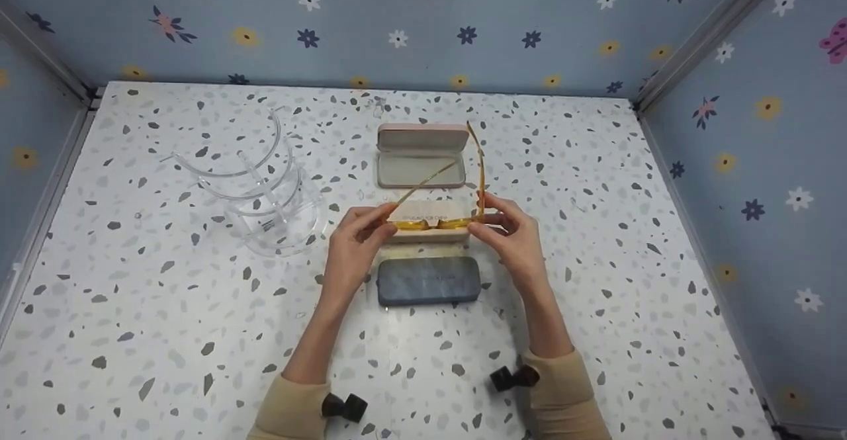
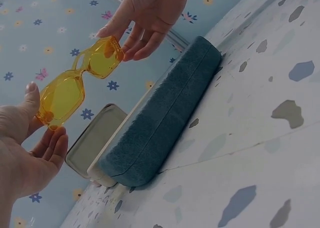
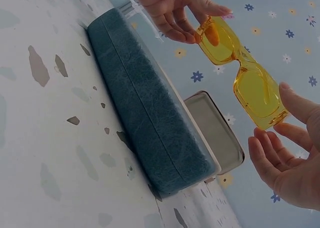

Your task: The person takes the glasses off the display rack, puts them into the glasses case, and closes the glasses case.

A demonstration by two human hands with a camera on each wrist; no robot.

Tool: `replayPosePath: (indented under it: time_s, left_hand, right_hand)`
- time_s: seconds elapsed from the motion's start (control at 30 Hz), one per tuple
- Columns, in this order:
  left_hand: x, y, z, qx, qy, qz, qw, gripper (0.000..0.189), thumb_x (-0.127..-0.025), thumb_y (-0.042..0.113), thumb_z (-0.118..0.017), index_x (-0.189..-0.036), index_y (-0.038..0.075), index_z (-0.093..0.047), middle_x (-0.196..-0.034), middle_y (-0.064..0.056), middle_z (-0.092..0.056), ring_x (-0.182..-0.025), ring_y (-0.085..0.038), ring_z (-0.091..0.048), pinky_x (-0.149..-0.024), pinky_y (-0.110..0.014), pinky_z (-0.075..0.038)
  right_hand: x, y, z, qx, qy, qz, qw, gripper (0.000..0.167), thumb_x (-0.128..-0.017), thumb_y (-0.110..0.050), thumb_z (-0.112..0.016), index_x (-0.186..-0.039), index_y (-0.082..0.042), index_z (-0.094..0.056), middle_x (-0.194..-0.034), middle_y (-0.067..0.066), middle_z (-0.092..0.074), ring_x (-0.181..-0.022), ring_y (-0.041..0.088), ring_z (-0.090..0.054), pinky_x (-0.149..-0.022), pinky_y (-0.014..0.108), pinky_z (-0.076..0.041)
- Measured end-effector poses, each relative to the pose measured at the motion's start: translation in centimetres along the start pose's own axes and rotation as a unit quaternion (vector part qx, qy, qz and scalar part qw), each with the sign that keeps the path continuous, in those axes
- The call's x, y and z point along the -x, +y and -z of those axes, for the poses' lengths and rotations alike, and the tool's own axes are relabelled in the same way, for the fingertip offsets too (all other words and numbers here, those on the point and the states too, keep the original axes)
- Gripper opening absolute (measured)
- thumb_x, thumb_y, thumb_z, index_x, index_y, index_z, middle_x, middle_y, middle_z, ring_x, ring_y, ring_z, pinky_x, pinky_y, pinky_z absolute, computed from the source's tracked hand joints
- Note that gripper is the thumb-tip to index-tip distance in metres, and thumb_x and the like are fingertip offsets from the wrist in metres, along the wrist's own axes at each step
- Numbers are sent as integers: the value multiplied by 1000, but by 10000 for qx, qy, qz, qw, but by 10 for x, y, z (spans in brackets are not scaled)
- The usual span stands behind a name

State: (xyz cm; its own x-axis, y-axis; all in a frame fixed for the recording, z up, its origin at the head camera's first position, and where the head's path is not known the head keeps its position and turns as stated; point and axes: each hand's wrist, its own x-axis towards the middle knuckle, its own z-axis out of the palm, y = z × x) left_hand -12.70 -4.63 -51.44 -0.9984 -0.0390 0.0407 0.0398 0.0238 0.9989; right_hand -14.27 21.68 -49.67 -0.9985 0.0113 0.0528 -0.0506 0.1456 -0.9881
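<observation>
A pair of yellow see-through sunglasses (image 1: 456, 224) is held up between both hands, temples unfolded and pointing away from the person. My left hand (image 1: 357, 241) pinches one end of the front between thumb and fingers. At the other end, beside the hinge, my right hand (image 1: 517, 238) pinches the frame likewise. Both lenses of the sunglasses (image 2: 65, 96) show in the left wrist view. Beneath them in the head view lies a cream glasses case (image 1: 427, 211), partly hidden, its lid down. Nearer the person is a blue-grey glasses case (image 1: 429, 281), also with its lid down.
Behind the sunglasses, a pinkish glasses case (image 1: 421, 170) stands with its lid raised and its pale lining showing. To the left is a transparent tiered stand (image 1: 265, 195) with curved arms. Flower-patterned panels (image 1: 397, 10) border the speckled table (image 1: 628, 334).
</observation>
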Motion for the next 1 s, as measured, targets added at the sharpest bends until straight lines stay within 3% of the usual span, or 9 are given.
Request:
replayPosePath:
  time_s: [0.43,0.67,1.0]
  left_hand:
    - [0,1,-1,-132,-37,44,9999,35,-91,23,-77,-126,19,-75,-115,-6,-64,-102,-13,-65,-90,-17,-54]
    - [0,0,-2,-82,-130,51,9999,32,-93,20,-75,-125,18,-76,-117,-7,-62,-102,-13,-65,-88,-17,-54]
    - [-1,-1,-3,-49,-234,9,9997,29,-93,18,-74,-122,14,-77,-116,-7,-61,-102,-10,-66,-90,-17,-54]
  right_hand:
    - [0,0,1,12,-5,-6,10000,55,-87,-9,-83,-139,-10,-65,-132,22,-63,-103,19,-70,-88,26,-60]
    - [0,-2,1,-20,-17,-4,10000,55,-87,-10,-83,-139,-11,-66,-133,28,-60,-104,20,-70,-88,27,-59]
    - [0,-3,1,19,-17,124,9999,54,-87,-11,-83,-138,-15,-66,-130,18,-64,-106,23,-69,-87,27,-59]
